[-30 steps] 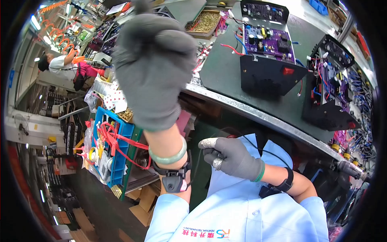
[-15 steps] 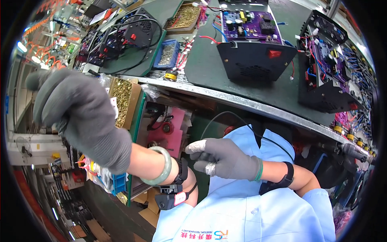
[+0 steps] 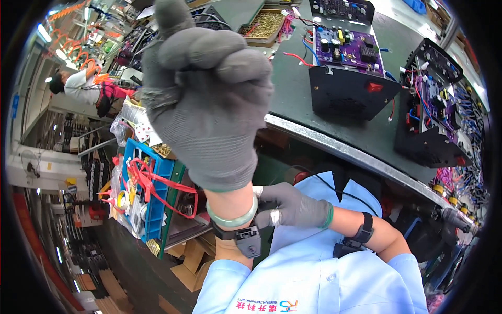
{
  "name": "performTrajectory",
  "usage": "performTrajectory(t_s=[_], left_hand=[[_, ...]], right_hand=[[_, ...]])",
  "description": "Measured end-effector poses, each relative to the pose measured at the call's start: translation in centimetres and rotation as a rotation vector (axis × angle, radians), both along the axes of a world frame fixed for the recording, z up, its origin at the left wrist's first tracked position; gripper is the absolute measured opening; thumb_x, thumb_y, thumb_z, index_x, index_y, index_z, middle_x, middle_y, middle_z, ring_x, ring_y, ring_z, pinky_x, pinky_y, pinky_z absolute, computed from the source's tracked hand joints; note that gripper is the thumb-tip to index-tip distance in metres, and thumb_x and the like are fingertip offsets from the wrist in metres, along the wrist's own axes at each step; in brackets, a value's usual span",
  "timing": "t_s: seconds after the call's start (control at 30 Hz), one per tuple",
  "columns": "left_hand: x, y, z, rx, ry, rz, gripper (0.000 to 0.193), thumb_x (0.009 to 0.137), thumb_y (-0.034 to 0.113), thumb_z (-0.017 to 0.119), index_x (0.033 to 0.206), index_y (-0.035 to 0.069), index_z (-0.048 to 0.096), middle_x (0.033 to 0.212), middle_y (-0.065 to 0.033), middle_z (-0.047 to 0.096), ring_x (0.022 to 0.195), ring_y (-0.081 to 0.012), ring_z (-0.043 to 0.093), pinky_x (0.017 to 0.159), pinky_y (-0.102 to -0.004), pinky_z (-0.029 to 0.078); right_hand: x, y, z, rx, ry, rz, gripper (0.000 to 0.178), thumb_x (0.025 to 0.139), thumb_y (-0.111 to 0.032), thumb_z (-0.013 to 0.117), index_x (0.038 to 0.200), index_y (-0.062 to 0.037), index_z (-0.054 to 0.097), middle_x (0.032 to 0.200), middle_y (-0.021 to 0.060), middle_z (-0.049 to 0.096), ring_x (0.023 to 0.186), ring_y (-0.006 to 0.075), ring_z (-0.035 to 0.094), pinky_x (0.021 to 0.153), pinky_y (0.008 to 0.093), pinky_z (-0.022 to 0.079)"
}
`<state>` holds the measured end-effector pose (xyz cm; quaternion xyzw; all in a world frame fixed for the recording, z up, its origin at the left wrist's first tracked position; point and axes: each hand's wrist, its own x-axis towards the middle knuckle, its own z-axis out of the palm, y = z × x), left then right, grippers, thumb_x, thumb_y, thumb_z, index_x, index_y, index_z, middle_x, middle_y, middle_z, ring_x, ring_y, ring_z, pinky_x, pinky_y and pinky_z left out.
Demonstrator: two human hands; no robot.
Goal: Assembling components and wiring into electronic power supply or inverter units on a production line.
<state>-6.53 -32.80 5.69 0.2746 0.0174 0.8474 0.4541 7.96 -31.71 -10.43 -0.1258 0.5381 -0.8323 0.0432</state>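
Observation:
My left hand (image 3: pixel 212 104), in a grey knit glove, is raised at upper centre-left, near the camera. One digit points up and the other fingers curl in; nothing shows in them. It covers part of the bench behind. A jade-coloured bangle (image 3: pixel 232 219) and a strapped black device (image 3: pixel 248 242) sit on that wrist. My right hand (image 3: pixel 300 206), gloved in grey with whitish-covered fingertips, is held before my shirt. Its fingers are loosely bent and apart, their ends partly behind my left wrist. No held object is visible there.
On the dark green bench (image 3: pixel 293 94) stand an open black housing with a purple circuit board (image 3: pixel 345 49) and a second similar unit (image 3: pixel 434 104). Behind lies a tray of brass-coloured parts (image 3: pixel 264 23). A blue crate (image 3: pixel 159 199) with red straps is at left. A person (image 3: pixel 83 86) is in the background.
My left hand has moved right and up, turning as it goes, and now covers parts of the bench. My right hand has stayed nearly in place. The view has shifted slightly.

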Motion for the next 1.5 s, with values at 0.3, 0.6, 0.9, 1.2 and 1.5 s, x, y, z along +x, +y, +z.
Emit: performTrajectory(t_s=[0.3, 0.6, 0.9, 1.2, 1.5], left_hand=[[-2.6, 0.9, -3.1, -0.012, -0.029, -0.086, 0.029, 0.100, 0.027, 0.052, 0.125, 0.014, 0.063, 0.091, 0.0046, 0.068, 0.088, -0.0110, 0.060, 0.083, -0.0337, 0.048], [-2.0, -3.2, 1.5, 0.026, -0.129, -0.014, 0.023, 0.087, 0.008, 0.062, 0.110, 0.004, 0.067, 0.076, 0.0031, 0.066, 0.071, -0.0104, 0.057, 0.070, -0.0284, 0.047], [-6.0, -0.3, -4.7, -0.799, 0.563, 1.577, 0.025, 0.094, 0.010, 0.060, 0.117, 0.002, 0.067, 0.079, -0.0031, 0.066, 0.063, -0.0132, 0.057, 0.060, -0.0270, 0.048], [-8.4, -1.3, -11.4, -0.996, 1.528, 1.756, 0.029, 0.087, 0.001, 0.063, 0.115, 0.004, 0.068, 0.111, -0.0102, 0.063, 0.087, -0.0167, 0.065, 0.074, -0.0301, 0.054], [-10.0, -1.4, -11.4, -0.900, -0.110, 0.577, 0.023, 0.094, 0.016, 0.064, 0.115, 0.007, 0.068, 0.091, -0.0009, 0.066, 0.077, -0.0119, 0.064, 0.066, -0.0263, 0.055]], right_hand=[[-0.7, 0.0, -0.9, -0.201, -0.102, 0.111, 0.063, 0.086, -0.023, 0.078, 0.139, -0.0017, 0.051, 0.121, 0.0073, 0.067, 0.111, 0.0104, 0.058, 0.100, 0.0298, 0.046], [1.1, -0.5, 0.2, -0.185, -0.199, 0.056, 0.045, 0.087, -0.011, 0.075, 0.127, 0.0011, 0.060, 0.112, 0.0040, 0.067, 0.101, 0.0093, 0.060, 0.091, 0.0289, 0.050], [1.6, -1.0, 1.1, 0.059, -0.307, 0.009, 0.061, 0.088, -0.013, 0.072, 0.142, -0.0031, 0.044, 0.116, 0.0070, 0.063, 0.097, 0.0106, 0.061, 0.086, 0.0281, 0.052], [-0.9, -3.7, 1.2, -0.232, -0.410, -0.054, 0.035, 0.095, -0.032, 0.064, 0.113, -0.0026, 0.061, 0.087, 0.0011, 0.064, 0.075, 0.0070, 0.059, 0.065, 0.0243, 0.049], [-0.2, -4.5, 1.0, -0.112, -0.339, -0.159, 0.045, 0.089, -0.020, 0.072, 0.124, -0.0004, 0.053, 0.096, 0.0031, 0.063, 0.080, 0.0094, 0.060, 0.073, 0.0278, 0.053]])
